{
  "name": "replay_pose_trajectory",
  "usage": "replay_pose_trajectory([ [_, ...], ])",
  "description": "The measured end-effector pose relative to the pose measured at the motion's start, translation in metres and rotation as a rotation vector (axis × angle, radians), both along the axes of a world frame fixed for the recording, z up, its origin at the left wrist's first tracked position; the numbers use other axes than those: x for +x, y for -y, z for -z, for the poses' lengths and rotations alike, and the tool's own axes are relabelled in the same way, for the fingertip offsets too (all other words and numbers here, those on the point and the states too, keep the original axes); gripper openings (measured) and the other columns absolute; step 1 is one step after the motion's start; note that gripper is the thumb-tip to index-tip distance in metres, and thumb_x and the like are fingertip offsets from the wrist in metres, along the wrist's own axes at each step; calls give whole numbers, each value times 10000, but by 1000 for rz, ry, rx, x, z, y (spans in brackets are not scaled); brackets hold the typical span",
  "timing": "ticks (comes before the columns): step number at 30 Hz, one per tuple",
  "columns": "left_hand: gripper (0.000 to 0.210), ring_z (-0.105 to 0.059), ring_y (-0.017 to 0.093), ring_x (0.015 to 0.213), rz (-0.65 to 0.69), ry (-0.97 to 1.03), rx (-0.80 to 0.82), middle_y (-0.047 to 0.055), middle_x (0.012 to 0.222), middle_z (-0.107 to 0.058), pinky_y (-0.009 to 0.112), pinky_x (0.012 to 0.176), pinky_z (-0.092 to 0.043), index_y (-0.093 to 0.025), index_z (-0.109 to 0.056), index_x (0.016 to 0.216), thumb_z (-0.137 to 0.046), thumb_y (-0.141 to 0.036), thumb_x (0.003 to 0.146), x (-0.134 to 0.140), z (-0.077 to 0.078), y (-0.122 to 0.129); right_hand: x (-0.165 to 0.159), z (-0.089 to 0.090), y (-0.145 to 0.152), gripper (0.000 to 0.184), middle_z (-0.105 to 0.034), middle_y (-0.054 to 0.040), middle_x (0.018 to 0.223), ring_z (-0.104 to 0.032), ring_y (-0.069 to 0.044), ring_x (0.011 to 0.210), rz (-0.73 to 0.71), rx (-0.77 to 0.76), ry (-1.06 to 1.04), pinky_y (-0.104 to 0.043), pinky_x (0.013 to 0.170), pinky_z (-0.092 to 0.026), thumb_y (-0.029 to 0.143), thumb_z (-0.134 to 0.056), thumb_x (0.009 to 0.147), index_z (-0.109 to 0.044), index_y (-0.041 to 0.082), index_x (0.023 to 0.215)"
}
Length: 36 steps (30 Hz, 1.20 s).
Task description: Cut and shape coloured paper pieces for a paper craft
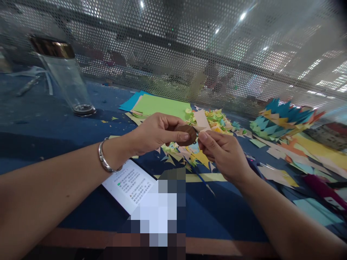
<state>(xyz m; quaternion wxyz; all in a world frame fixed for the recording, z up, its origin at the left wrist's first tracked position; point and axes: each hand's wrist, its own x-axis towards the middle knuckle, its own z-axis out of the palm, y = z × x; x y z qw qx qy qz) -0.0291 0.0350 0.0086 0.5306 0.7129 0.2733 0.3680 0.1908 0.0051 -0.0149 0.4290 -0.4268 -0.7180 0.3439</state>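
Thumb and fingers of my left hand (pixel 162 133) are closed on a flat, rounded brown piece (pixel 189 135), whose exact kind I cannot make out. Close beside it, my right hand (pixel 221 150) pinches a pale pink paper strip (pixel 201 119) that sticks up above the fingertips and looks folded. The two hands nearly meet at the brown piece's right edge. Behind and below them lies a heap of small cut paper scraps (pixel 219 121) in green, yellow, pink and blue. A thin blue-handled tool (pixel 199 175) rests on the table under my hands.
Green paper sheets (pixel 165 106) lie stacked at the back. A glass bottle (pixel 65 79) stands at the left. Under my left wrist is a lit phone or tablet (pixel 130 184), partly blurred out. A spiky folded-paper piece (pixel 284 117) sits at the right, before the perforated metal screen (pixel 162 47).
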Motion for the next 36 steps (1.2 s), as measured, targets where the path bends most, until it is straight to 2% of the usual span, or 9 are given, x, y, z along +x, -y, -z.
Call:
replay_pose_trajectory([
  [4, 181, -479, 92, 666, 20, 14, -30, -24, 673, -542, 244, 638, -362, -136, -683, 734, -761, -274, 820, 1, 0, 0, -1, 0, 0, 457, -347, 58, 548, -259, -67, 463, 0, -8, -3, -254, 441, -185, 561, -563, 961, -556, 191, 691],
  [10, 176, -433, 68, 611, 20, 38, -46, -45, 628, -524, 219, 591, -334, -127, -686, 705, -773, -242, 807, 1, -1, 1, -1, 0, 1, 464, -284, 74, 526, -222, -63, 454, -9, -25, -14, -251, 434, -166, 557, -566, 962, -542, 190, 679],
  [21, 149, -566, 99, 706, 90, 124, -73, -6, 712, -608, 259, 723, -463, -128, -648, 739, -750, -199, 822, 3, 2, 0, -6, 0, 1, 400, -290, 76, 560, -230, -68, 474, 36, -28, -180, -245, 424, -157, 558, -654, 902, -603, 186, 765],
  [23, 122, -606, 102, 714, 110, 137, -101, -9, 729, -641, 262, 740, -485, -136, -644, 860, -754, -164, 816, 3, 3, 0, -7, 0, 1, 338, -329, 74, 566, -254, -67, 478, 26, -5, -149, -242, 424, -173, 509, -697, 887, -627, 188, 806],
  [26, 332, -685, 133, 752, 112, 112, -146, 6, 774, -716, 292, 770, -519, -168, -580, 1082, -765, -147, 808, 4, 4, 2, -9, 0, 2, 266, -376, 72, 570, -294, -65, 484, 26, 26, -81, -239, 428, -189, 423, -735, 876, -621, 191, 811],
  [28, 390, -704, 148, 755, 67, 92, -158, 15, 780, -736, 298, 767, -526, -178, -560, 1114, -785, -170, 796, 5, 4, 3, -10, 0, 2, 249, -376, 77, 561, -294, -64, 483, 45, 45, -66, -238, 431, -191, 395, -724, 888, -609, 191, 805],
  [31, 296, -680, 127, 748, -12, 113, -188, 19, 777, -725, 254, 751, -504, -152, -625, 991, -815, -221, 774, 6, 3, 6, -10, 0, 3, 229, -373, 83, 560, -277, -63, 480, 63, 64, -105, -236, 436, -201, 384, -722, 890, -610, 193, 832],
  [34, 213, -652, 111, 767, 10, 114, -244, 20, 783, -701, 215, 724, -487, -138, -673, 817, -804, -304, 792, 7, 2, 7, -11, -2, 5, 226, -391, 78, 572, -290, -64, 488, 72, 91, -108, -234, 447, -225, 370, -716, 894, -604, 191, 813],
  [36, 231, -655, 127, 795, 32, 85, -278, 32, 829, -706, 224, 708, -502, -150, -710, 839, -789, -364, 802, 5, 2, 7, -11, -4, 6, 226, -423, 65, 594, -317, -67, 506, 81, 114, -68, -234, 459, -244, 361, -710, 898, -601, 189, 801],
])
